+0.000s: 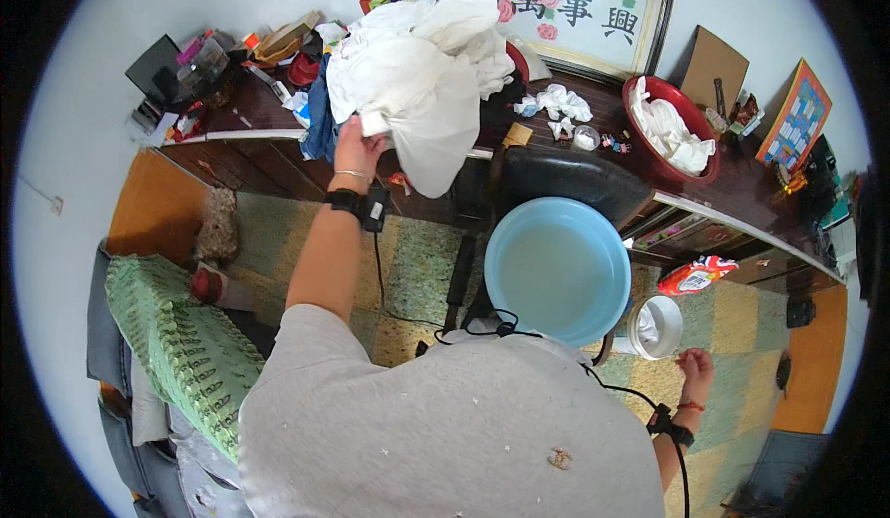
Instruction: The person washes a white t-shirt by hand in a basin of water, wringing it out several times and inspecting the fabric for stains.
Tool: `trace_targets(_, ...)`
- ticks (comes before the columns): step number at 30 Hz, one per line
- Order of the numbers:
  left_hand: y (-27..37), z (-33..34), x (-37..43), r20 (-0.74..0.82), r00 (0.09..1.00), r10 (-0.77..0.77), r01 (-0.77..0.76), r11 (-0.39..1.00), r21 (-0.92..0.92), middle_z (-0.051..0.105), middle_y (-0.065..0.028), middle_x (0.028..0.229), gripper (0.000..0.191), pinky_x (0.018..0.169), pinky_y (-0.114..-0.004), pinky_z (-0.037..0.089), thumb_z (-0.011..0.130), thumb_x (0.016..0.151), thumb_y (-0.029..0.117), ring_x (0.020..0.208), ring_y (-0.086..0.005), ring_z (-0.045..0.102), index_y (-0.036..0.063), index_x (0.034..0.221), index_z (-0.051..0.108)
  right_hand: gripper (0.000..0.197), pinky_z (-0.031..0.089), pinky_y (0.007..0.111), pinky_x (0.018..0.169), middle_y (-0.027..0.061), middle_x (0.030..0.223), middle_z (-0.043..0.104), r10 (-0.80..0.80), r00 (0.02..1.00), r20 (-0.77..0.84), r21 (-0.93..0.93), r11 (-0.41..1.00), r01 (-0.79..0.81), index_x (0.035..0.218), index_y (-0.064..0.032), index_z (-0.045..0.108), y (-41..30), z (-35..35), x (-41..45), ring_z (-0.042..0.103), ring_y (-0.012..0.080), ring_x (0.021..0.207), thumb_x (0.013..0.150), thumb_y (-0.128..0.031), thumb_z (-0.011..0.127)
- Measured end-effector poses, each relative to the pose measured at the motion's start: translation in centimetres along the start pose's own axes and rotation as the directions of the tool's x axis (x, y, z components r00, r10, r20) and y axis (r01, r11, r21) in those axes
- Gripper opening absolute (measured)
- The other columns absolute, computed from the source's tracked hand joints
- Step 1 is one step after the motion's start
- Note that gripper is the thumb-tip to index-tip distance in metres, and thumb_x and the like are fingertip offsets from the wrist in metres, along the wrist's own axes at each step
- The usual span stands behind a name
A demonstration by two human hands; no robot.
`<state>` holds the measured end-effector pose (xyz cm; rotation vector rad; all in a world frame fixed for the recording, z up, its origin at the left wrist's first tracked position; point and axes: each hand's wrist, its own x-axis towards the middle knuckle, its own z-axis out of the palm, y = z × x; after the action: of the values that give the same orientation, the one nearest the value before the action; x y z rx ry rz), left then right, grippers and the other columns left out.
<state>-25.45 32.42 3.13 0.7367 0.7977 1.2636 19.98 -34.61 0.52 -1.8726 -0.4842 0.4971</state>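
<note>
My left hand [359, 151] pinches the lower left edge of a large heap of white cloth [417, 73] on the dark wooden cabinet top, with blue denim [320, 118] just beside it. Low on the right, my right hand [695, 365] hangs beside a white bucket [667, 327] that has white cloth inside; the hand seems to hold nothing. In front of my body a light blue basin [615, 274] of cloudy water stands on a black chair [556, 174]. A red basin [706, 163] with white cloth in it sits on the cabinet top at the right.
Crumpled white cloths [556, 103], a small clear cup [586, 138] and binder clips lie between heap and red basin. A red detergent bag [697, 274] is by the cabinet. Black cables hang from my wrists. Clutter covers the cabinet's left end; a green patterned cover [174, 344] lies at left.
</note>
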Motion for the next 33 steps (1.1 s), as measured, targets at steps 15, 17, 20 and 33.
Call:
trace_targets(15,10.2,-6.1,7.5,-0.159,0.986,0.049,-0.007,0.967,0.256,0.061,-0.0075,0.095,0.026,0.059,-0.038,0.051,0.054,0.100,0.033,0.075,-0.0219,0.060,0.0091,0.111,0.054,0.010,0.053,0.027,0.074,0.0054,0.090,0.067,0.005,1.000,0.000,0.087,0.996,-0.005,0.100,-0.0041,0.062,0.7,-0.4,-0.3,0.064,0.0141,0.080,0.096,-0.008,0.054)
trace_targets(17,9.9,-6.7,8.0,-0.230,0.972,0.048,0.016,0.962,0.271,0.061,-0.0081,0.094,0.026,0.060,-0.039,0.051,0.054,0.100,0.032,0.076,-0.0226,0.060,0.0083,0.111,0.054,0.009,0.053,0.028,0.077,0.0054,0.090,0.066,0.007,1.000,-0.007,0.097,0.995,-0.006,0.100,-0.0030,0.062,-0.1,-0.1,-0.6,0.063,0.0143,0.082,0.095,-0.006,0.055)
trace_targets(20,9.9,-8.2,9.3,-0.318,0.947,0.031,0.074,0.948,0.311,0.061,-0.0091,0.094,0.026,0.061,-0.040,0.052,0.054,0.100,0.031,0.077,-0.0238,0.060,0.0072,0.108,0.055,0.009,0.053,0.028,0.077,0.0053,0.090,0.066,0.015,0.999,-0.034,0.113,0.994,-0.011,0.100,-0.0030,0.062,0.0,-0.1,-0.8,0.063,0.0143,0.082,0.095,-0.006,0.056)
trace_targets(33,4.9,1.0,3.6,0.507,0.773,0.382,-0.447,-0.239,0.862,0.059,-0.0266,0.120,0.081,0.096,-0.046,0.046,0.081,0.070,0.023,0.114,-0.0418,0.056,0.0042,0.140,0.042,0.008,0.054,0.029,0.076,0.0065,0.090,0.067,0.025,0.999,0.035,0.156,0.987,-0.030,0.099,-0.0023,0.063,0.5,2.0,0.9,0.064,0.0156,0.082,0.095,-0.003,0.055)
